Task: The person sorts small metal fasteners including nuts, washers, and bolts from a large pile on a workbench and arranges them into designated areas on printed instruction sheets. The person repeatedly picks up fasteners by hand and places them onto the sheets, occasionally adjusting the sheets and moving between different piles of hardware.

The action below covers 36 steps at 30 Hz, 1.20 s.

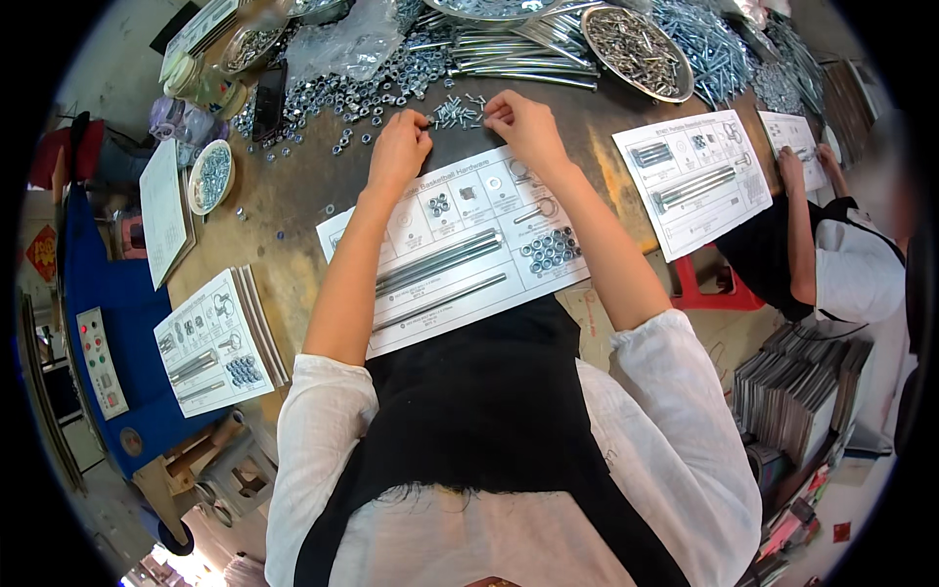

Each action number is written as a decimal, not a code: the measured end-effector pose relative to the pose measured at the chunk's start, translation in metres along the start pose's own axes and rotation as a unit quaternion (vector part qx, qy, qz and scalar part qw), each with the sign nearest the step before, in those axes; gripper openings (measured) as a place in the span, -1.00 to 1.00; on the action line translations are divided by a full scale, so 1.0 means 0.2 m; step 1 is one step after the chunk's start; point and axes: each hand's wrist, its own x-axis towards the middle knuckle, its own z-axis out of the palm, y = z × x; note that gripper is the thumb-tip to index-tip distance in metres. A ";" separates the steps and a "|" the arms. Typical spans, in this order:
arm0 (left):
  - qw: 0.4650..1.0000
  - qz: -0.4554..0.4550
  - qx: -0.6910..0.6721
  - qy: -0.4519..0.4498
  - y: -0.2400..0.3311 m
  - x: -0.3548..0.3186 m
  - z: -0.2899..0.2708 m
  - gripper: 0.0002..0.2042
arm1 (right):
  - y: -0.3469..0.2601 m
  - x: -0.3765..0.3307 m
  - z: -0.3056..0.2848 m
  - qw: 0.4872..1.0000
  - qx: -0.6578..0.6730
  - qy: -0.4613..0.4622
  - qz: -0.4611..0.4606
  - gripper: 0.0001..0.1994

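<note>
Both of my hands reach to the far side of a worn table, on either side of a small pile of short screws point(455, 113). My left hand point(399, 149) curls at the pile's left edge, its fingertips closed; what they hold, if anything, is hidden. Thumb and forefinger of my right hand point(525, 127) come together at the pile's right edge, and anything in that pinch is too small to make out. Under my forearms lies a printed sheet point(469, 328) with pictures of bolts, nuts and small hardware. Loose nuts point(347, 103) spread beyond my left hand.
Long bolts point(528, 68) lie at the back, beside a metal bowl of small fasteners point(641, 51). A dish of small hardware point(211, 178) and stacked printed cards point(217, 344) stand on the left. Another printed sheet point(693, 181) lies right, near a co-worker's arms point(800, 220).
</note>
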 end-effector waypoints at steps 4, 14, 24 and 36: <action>0.992 -0.039 -0.122 0.011 0.14 -0.09 -0.10 -0.86 | -0.15 -0.16 -0.05 0.999 0.050 -0.016 -0.013 -0.83; 0.993 0.100 -0.016 -0.066 0.25 -0.41 -0.08 -0.89 | -0.19 -0.47 0.08 0.998 -0.041 -0.045 -0.017 -0.82; 0.993 0.085 -0.011 -0.083 0.23 -0.34 -0.12 -0.84 | -0.19 -0.37 0.12 0.998 -0.062 0.005 -0.020 -0.87; 0.978 0.108 0.163 -0.079 0.02 0.06 -0.15 -0.88 | 0.05 0.10 0.19 0.988 -0.150 -0.030 -0.015 -0.89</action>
